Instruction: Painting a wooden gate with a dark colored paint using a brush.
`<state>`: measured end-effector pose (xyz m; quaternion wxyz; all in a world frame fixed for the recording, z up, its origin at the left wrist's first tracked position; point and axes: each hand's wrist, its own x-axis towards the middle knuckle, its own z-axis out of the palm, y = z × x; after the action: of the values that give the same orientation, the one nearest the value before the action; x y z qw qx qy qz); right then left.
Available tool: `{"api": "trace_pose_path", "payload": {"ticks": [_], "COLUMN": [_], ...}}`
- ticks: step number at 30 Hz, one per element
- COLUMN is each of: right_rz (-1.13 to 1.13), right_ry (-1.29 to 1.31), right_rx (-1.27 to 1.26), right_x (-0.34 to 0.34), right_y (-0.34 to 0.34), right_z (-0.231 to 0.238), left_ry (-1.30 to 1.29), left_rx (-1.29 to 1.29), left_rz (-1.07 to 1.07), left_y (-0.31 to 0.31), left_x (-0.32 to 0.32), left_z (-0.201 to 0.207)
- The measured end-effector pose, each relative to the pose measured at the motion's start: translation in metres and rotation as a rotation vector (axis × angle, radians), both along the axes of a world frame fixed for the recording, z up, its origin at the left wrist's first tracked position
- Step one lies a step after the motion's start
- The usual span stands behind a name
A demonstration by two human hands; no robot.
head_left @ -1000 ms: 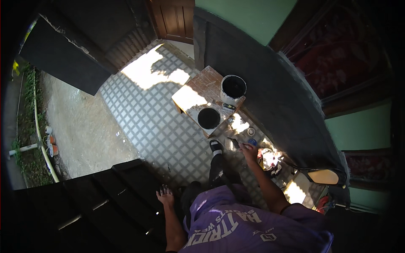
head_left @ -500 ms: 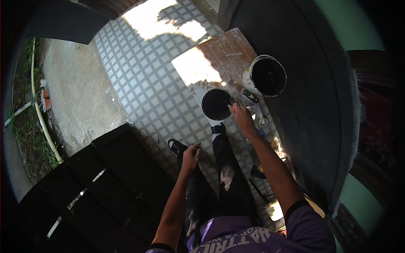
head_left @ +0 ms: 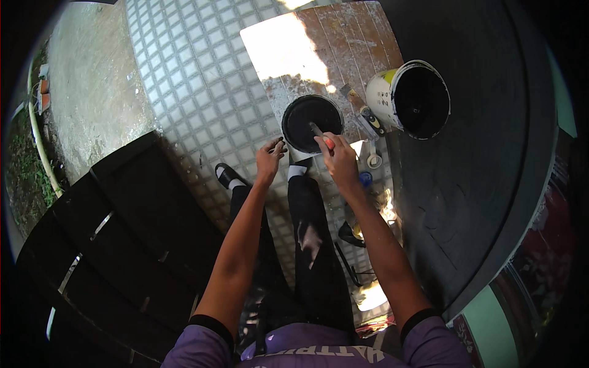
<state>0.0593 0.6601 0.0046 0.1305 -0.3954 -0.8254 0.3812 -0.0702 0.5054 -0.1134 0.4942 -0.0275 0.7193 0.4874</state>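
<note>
My right hand (head_left: 340,161) grips a slim tool with an orange-red handle (head_left: 329,143). Its narrow greyish end points over the round container (head_left: 284,130) of black paint; whether the tip touches the paint I cannot tell. My left hand (head_left: 269,161) hovers just left of that container, fingers loosely bent and apart, with nothing in it. Dark smudges show on its fingertips. To the container's right lies a wide flat scraper or brush (head_left: 370,118) with a black and yellow handle.
A worn wooden board (head_left: 353,37) carries the container. A white bucket (head_left: 383,98), dark inside, stands at its right edge. A roll of tape (head_left: 374,161) and a blue lid (head_left: 365,179) lie nearer me. Black panels (head_left: 165,190) flank the tiled floor (head_left: 184,73).
My left hand has moved up and forward to the container's side. My right hand has brought the tool from the container's right rim to over its middle. The view has shifted.
</note>
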Motion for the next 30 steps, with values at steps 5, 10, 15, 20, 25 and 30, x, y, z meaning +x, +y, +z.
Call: {"api": "trace_pose_path", "payload": {"ticks": [5, 10, 15, 20, 25, 30], "right_rz": [-0.11, 0.112, 0.172, -0.198, -0.24, 0.09], "right_ry": [0.042, -0.044, -0.017, 0.068, 0.078, -0.001], "right_rx": [0.198, 0.26, 0.124, -0.023, 0.258, 0.258], "right_x": [0.01, -0.012, -0.046, -0.052, -0.023, -0.014], "right_y": [0.035, 0.007, -0.019, 0.006, 0.052, 0.026], "right_z": [0.002, -0.011, -0.006, -0.008, -0.002, -0.007], "left_ry": [0.035, 0.191, 0.257, 0.33, 0.222, 0.04], "left_rx": [-0.071, -0.096, -0.132, -0.082, -0.063, -0.02], "left_rz": [-0.008, -0.111, -0.105, -0.103, -0.084, 0.01], "left_y": [0.01, 0.017, 0.01, 0.009, 0.018, 0.019], "left_x": [-0.003, -0.003, -0.005, -0.003, 0.001, 0.003], "left_z": [0.007, 0.006, -0.003, -0.002, 0.003, -0.009]}}
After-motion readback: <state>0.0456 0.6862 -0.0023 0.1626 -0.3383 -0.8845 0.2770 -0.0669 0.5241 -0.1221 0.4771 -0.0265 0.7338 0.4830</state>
